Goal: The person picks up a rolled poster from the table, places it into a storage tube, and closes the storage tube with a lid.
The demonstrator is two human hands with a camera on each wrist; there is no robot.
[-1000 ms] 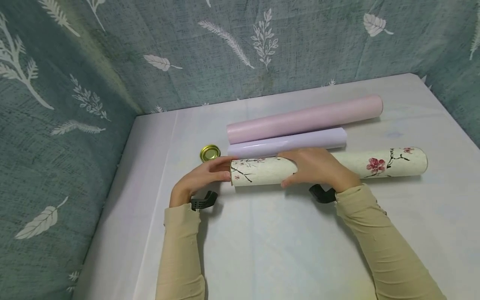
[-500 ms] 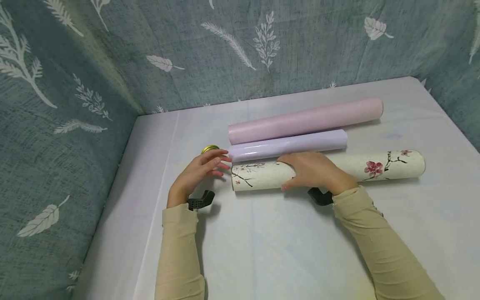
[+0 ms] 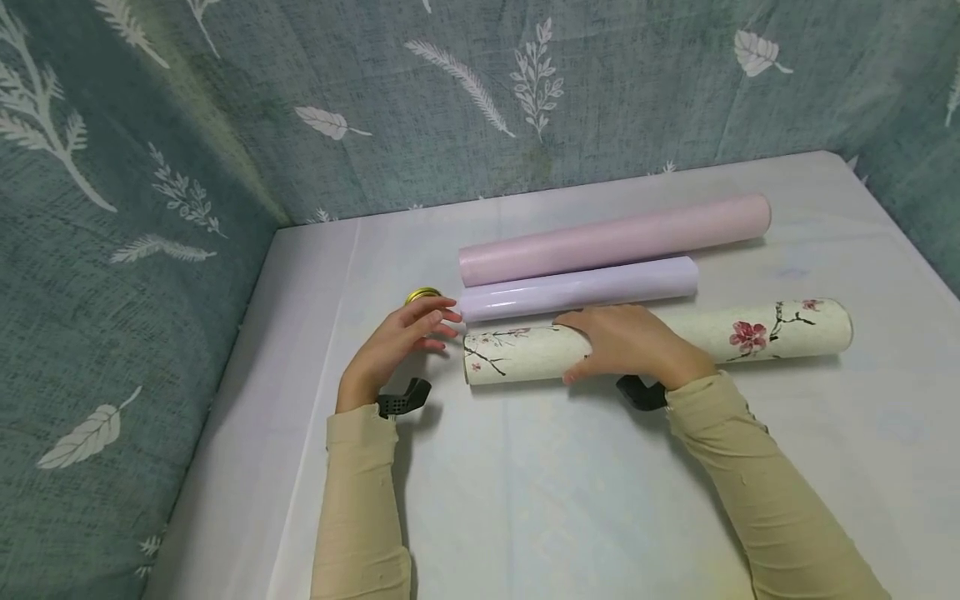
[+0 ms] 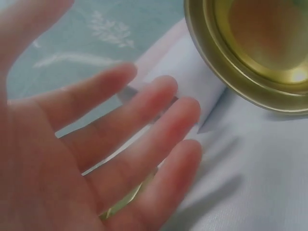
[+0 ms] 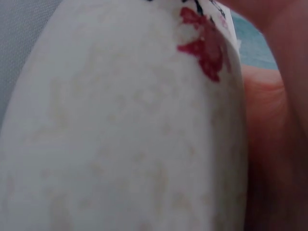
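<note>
My right hand (image 3: 628,340) lies over a cream roll with a plum-blossom pattern (image 3: 517,357), thumb on the near side and fingers over the far side. The right wrist view shows the roll's pale surface (image 5: 120,130) close up. My left hand (image 3: 392,346) hovers just left of the roll's end, fingers spread and slightly bent, holding nothing. A round gold lid (image 3: 423,293) is partly hidden behind its fingers. In the left wrist view, a large gold rimmed disc (image 4: 211,53) fills the top right; it seems to be the roll's end.
Behind the patterned roll lie a glossy lavender roll (image 3: 581,288) and a longer pink roll (image 3: 615,242), nearly parallel. A pale cloth covers the table (image 3: 585,492). Leaf-print fabric (image 3: 420,125) hangs at the back and left.
My left hand has left the roll's end and shifted back beside the lid, covering part of it. The patterned roll has moved slightly towards me, opening a gap to the lavender roll.
</note>
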